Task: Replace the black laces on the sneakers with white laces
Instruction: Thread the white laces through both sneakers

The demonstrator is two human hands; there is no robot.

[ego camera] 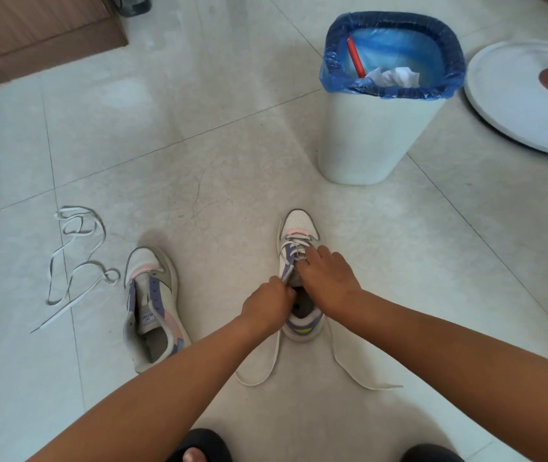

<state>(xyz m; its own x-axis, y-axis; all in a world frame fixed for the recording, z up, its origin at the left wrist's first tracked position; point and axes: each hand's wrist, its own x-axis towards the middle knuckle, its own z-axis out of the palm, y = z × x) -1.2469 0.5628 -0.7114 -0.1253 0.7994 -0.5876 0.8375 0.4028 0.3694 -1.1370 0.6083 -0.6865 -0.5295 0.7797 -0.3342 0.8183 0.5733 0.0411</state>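
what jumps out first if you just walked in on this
Both hands meet over the right-hand sneaker at centre: the left hand pinches a white lace and the right hand rests on the lacing. Left of it lie an unlaced sneaker and a loose white lace; a blue-lined bin stands behind.

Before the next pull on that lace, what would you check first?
1. Right sneaker flat on the floor: ok.
2. Left hand pinching the white lace by the eyelets: ok.
3. Right hand steadying the laced part: ok.
4. Both lace tails free and untangled on the floor: ok.
5. Tails even in length: cannot tell.
6. Left sneaker laced: not ok; its spare lace lies beside it.
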